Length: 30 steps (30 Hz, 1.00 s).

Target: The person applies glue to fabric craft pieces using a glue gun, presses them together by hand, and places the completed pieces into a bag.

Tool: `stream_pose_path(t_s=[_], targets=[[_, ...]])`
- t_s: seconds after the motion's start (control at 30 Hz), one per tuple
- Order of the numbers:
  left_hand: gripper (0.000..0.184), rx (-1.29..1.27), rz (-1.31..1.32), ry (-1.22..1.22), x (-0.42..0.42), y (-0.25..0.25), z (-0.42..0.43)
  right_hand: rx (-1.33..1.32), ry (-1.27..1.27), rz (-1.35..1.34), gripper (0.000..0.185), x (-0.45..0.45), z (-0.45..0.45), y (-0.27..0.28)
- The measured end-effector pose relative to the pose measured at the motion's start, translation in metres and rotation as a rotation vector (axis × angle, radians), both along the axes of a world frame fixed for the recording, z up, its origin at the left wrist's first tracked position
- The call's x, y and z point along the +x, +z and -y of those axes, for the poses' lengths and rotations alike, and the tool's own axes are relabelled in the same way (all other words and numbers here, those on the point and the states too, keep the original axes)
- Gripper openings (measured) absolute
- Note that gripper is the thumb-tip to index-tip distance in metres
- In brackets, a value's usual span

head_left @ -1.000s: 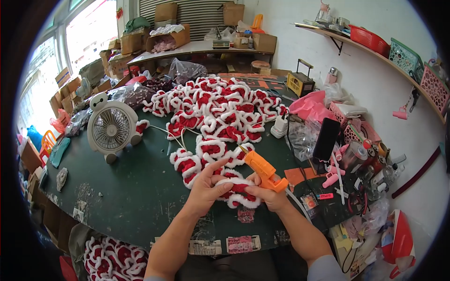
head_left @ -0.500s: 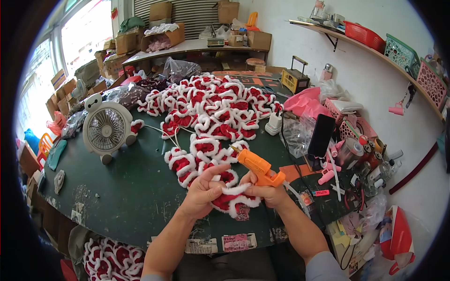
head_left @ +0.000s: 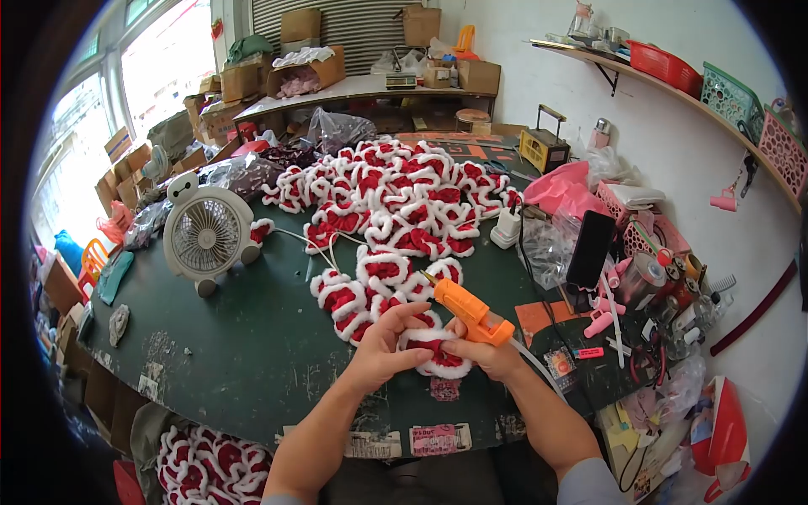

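A red piece with white fluffy trim point(head_left: 444, 364) lies between my hands near the table's front edge. My left hand point(head_left: 383, 349) touches its left side, thumb and forefinger bent around the trim. In my right hand point(head_left: 488, 349) is an orange glue gun point(head_left: 473, 313), its nozzle pointing up and left, while the thumb presses on the trimmed piece. Just beyond my hands, more trimmed pieces point(head_left: 341, 299) run back to a large heap of red and white pieces point(head_left: 404, 198).
A white fan point(head_left: 204, 231) stands on the green table point(head_left: 244, 337) at the left. At the right are a white plug adapter point(head_left: 505, 227), a black phone point(head_left: 592, 250), a cable, pink plastic pieces and jars. More trimmed pieces point(head_left: 215, 467) sit below the table's left front.
The trimmed piece has turned and now looks rounder between my hands. My left fingers have shifted along it. The glue gun stays in my right hand.
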State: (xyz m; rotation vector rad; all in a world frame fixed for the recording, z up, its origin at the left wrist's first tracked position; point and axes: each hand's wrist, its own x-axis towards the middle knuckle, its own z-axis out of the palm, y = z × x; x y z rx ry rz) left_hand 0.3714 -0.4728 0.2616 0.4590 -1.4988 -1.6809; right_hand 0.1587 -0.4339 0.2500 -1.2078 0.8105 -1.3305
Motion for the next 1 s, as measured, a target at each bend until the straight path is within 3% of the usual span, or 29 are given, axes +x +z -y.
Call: stream_pose_path(t_s=[0.33,0.53,0.57,0.73,0.83,0.87,0.9,0.97,1.0], targets=[[0.060,-0.093,0.031,0.153,-0.009,-0.002,-0.007,0.026,-0.006,0.027,0.023,0.001,-0.001,0.000],[0.070,-0.045,-0.052,0.113,-0.006,-0.010,-0.002,0.108,-0.075,0.015,0.025,-0.005,0.005,-0.019],[0.069,-0.104,0.063,0.114,-0.002,-0.006,-0.002,0.098,-0.040,-0.002,0.025,-0.004,0.004,-0.014],[0.056,-0.032,-0.125,0.043,-0.001,-0.007,-0.005,0.062,0.066,0.028,0.024,-0.001,0.007,-0.020],[0.057,-0.079,-0.076,0.149,0.005,-0.002,-0.021,0.062,0.082,-0.002,0.021,-0.005,0.004,-0.018],[0.055,-0.181,-0.010,0.282,0.015,-0.002,-0.029,0.086,0.090,-0.007,0.019,-0.006,0.004,-0.017],[0.054,-0.285,0.058,0.412,0.028,0.001,-0.038,-0.056,0.021,-0.012,0.017,0.005,0.004,-0.013],[0.050,-0.295,0.202,0.626,0.073,0.021,-0.072,-0.074,0.012,0.001,0.017,0.006,0.006,-0.014],[0.046,-0.145,0.235,0.721,0.098,0.032,-0.093,-0.092,0.000,0.004,0.016,0.005,0.006,-0.015]])
